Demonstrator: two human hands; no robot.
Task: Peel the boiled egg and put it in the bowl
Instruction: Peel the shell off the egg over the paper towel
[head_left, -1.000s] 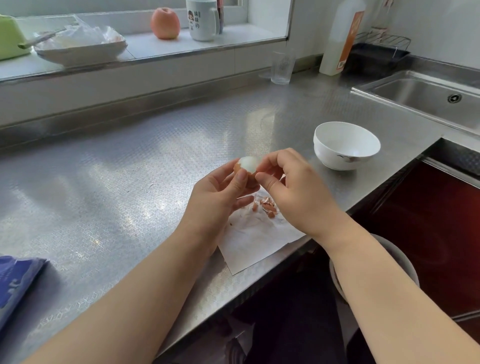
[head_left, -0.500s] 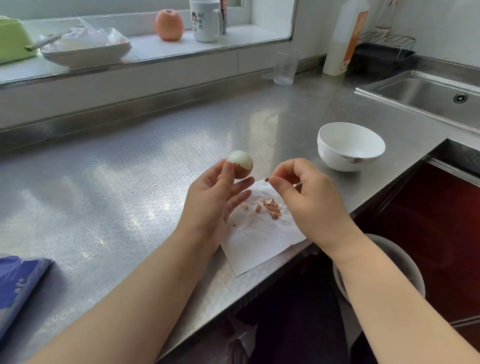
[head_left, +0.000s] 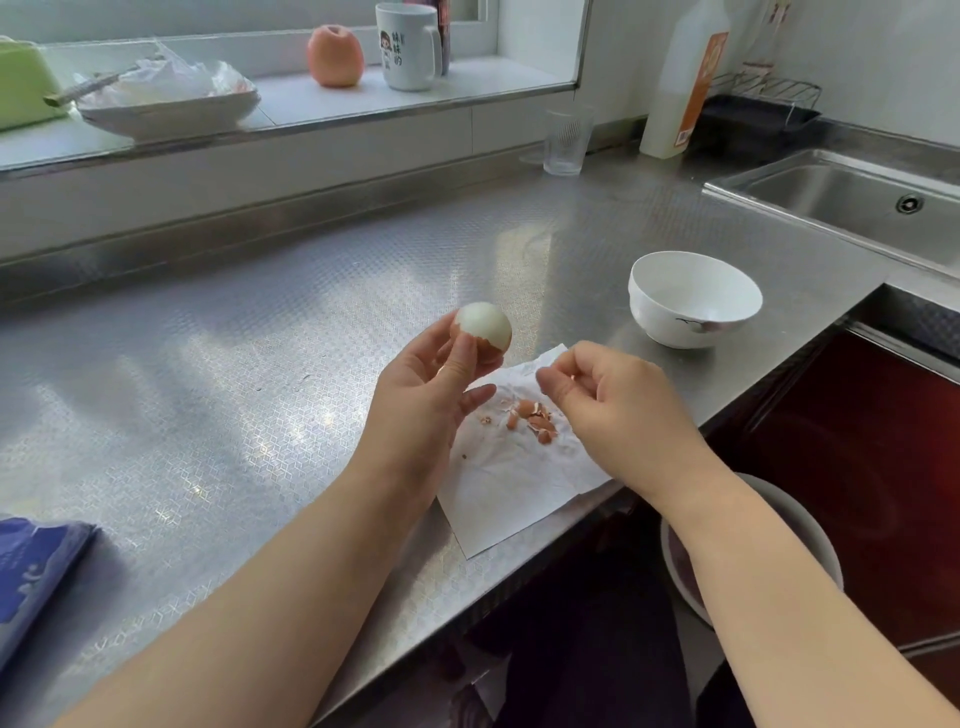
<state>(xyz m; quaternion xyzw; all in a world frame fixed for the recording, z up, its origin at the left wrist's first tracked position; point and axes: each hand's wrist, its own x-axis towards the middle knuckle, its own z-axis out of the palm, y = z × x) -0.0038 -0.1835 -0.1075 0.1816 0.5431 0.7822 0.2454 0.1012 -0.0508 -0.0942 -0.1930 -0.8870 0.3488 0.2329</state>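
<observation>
Egg (head_left: 484, 327), mostly peeled with brown shell at its lower left, is grasped in the left hand (head_left: 423, 395) grip, left of the bowl (head_left: 693, 299). Right hand (head_left: 618, 410) pinches fingertips together over the paper towel (head_left: 514, 483), just below-left of the bowl on the surface (head_left: 234, 364); whether it holds shell cannot be told.

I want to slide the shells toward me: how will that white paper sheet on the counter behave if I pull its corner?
The paper sheet is thin and creased, so it will likely flop and crumple rather than slide flat. The shell bits lie loose on it and may scatter. The counter looks smooth, so drag should be slight.
</observation>
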